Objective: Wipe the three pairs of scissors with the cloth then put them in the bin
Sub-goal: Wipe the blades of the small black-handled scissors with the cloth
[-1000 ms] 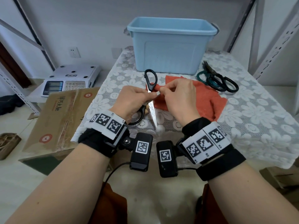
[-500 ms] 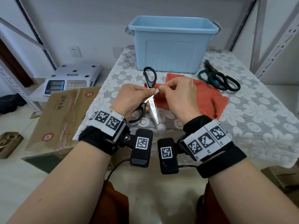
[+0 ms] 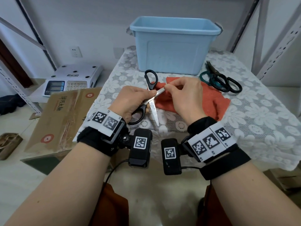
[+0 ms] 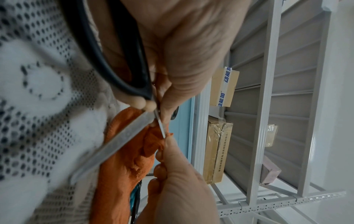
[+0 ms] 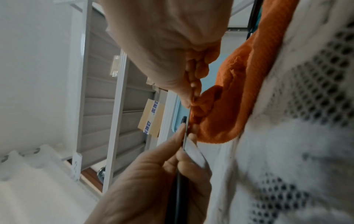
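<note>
Black-handled scissors (image 3: 150,95) are spread wide open above the orange cloth (image 3: 210,101) crumpled on the desk, two more pairs (image 3: 221,79) lie closed together to its right, and the light-blue bin (image 3: 174,44) stands behind.

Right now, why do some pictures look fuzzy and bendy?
Head view: sharp in the middle, so the black scissors and blue bin are clear, but the wide lens bends the shelf posts near the edges. Left wrist view: the lace tablecloth is smeared and the near blade soft. Right wrist view: the orange cloth and the tablecloth are blurred too.
</note>
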